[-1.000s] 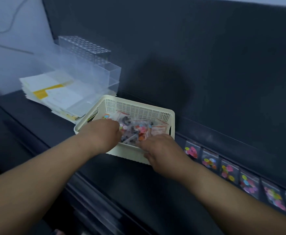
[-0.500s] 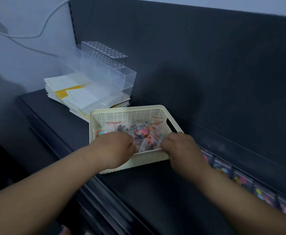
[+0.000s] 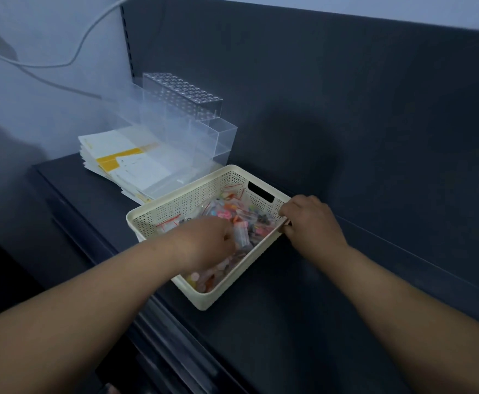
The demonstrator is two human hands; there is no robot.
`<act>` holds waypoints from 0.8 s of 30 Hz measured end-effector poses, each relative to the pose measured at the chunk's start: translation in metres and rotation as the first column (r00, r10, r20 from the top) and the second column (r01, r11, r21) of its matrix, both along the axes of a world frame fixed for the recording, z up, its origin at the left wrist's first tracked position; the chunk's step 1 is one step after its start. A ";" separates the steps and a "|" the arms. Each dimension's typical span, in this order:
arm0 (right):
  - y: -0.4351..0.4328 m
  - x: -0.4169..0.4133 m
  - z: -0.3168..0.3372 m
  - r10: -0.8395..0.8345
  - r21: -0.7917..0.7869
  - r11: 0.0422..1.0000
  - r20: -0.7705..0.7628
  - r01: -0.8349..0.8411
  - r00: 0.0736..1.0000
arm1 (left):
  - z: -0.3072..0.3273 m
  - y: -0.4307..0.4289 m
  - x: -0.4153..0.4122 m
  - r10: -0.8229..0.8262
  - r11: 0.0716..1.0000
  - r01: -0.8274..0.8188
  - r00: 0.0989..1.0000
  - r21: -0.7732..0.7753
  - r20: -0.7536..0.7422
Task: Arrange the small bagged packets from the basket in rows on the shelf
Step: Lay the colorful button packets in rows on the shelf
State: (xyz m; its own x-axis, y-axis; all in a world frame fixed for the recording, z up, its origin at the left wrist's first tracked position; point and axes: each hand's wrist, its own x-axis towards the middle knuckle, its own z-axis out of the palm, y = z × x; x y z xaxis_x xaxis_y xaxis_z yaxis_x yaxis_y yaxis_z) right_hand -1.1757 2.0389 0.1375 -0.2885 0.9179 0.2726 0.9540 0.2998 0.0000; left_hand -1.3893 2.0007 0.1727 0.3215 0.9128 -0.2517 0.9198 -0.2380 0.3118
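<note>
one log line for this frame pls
stage: pick | left hand: in basket among packets, grip unclear | right hand: grips basket rim | basket: on shelf

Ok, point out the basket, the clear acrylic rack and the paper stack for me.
basket [image 3: 181,203], head view, on its perforated left wall.
clear acrylic rack [image 3: 181,93], head view, on its holed top.
paper stack [image 3: 106,143], head view, on the top sheet.

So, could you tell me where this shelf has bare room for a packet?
Bare shelf lies right of the basket up to the back panel, and before the paper stack. Crowded: the basket, left hand inside, right hand on its rim.
</note>
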 end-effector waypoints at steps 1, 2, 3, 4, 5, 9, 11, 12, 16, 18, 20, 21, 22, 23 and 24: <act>0.001 -0.003 0.005 0.005 -0.031 1.000 0.011 -0.004 1.000 | 0.001 0.006 -0.004 0.017 0.998 -0.017 1.000 0.056 -0.004; 0.001 -0.007 0.011 0.012 -0.056 0.998 -0.014 -0.013 1.000 | 0.002 0.014 -0.007 0.037 0.994 -0.037 0.999 0.103 0.006; -0.001 -0.012 0.019 0.014 -0.069 0.997 -0.075 -0.020 0.997 | 0.002 0.022 -0.011 0.052 0.988 -0.053 0.999 0.142 0.016; -0.003 -0.019 0.027 0.020 -0.074 0.997 -0.156 -0.032 0.988 | 0.002 0.031 -0.014 0.057 0.984 -0.059 0.998 0.170 0.020; -0.003 -0.027 0.033 0.025 -0.088 0.995 -0.236 -0.047 0.971 | 0.000 0.040 -0.017 0.054 0.981 -0.057 0.998 0.185 0.021; 0.011 -0.060 0.036 -0.022 -0.245 0.967 -0.352 -0.070 0.936 | -0.008 0.076 -0.020 -0.008 0.989 0.004 1.000 0.148 0.030; 0.026 -0.071 0.029 -0.096 -0.345 0.939 -0.308 -0.017 0.946 | -0.013 0.092 -0.019 -0.034 0.993 0.029 0.999 0.114 0.042; 0.034 -0.074 0.024 -0.131 -0.381 0.924 -0.281 0.014 0.951 | -0.015 0.098 -0.019 -0.040 0.995 0.035 0.998 0.091 0.047; 0.056 -0.082 0.008 -0.204 -0.472 0.872 -0.113 0.128 0.972 | -0.021 0.116 -0.013 -0.113 0.993 0.114 0.992 0.028 -0.048; 0.061 -0.084 0.011 -0.231 -0.511 0.840 -0.037 0.180 0.972 | -0.024 0.120 -0.009 -0.155 0.987 0.157 0.983 0.016 -0.101; 0.064 -0.086 0.018 -0.230 -0.525 0.825 0.026 0.209 0.973 | -0.025 0.122 -0.006 -0.170 0.985 0.172 0.980 0.012 -0.099; 0.065 -0.086 0.020 -0.232 -0.528 0.822 0.027 0.211 0.972 | -0.026 0.123 -0.006 -0.168 0.986 0.169 0.982 0.007 -0.087; 0.066 -0.084 0.021 -0.247 -0.539 0.819 -0.020 0.197 0.969 | -0.025 0.125 -0.006 -0.160 0.987 0.161 0.984 0.007 -0.077; 0.065 -0.082 0.022 -0.271 -0.552 0.816 -0.104 0.172 0.957 | -0.024 0.126 -0.008 -0.150 0.988 0.151 0.986 0.006 -0.070; 0.065 -0.080 0.021 -0.300 -0.550 0.822 -0.195 0.149 0.934 | -0.023 0.128 -0.009 -0.139 0.990 0.140 0.988 -0.001 -0.060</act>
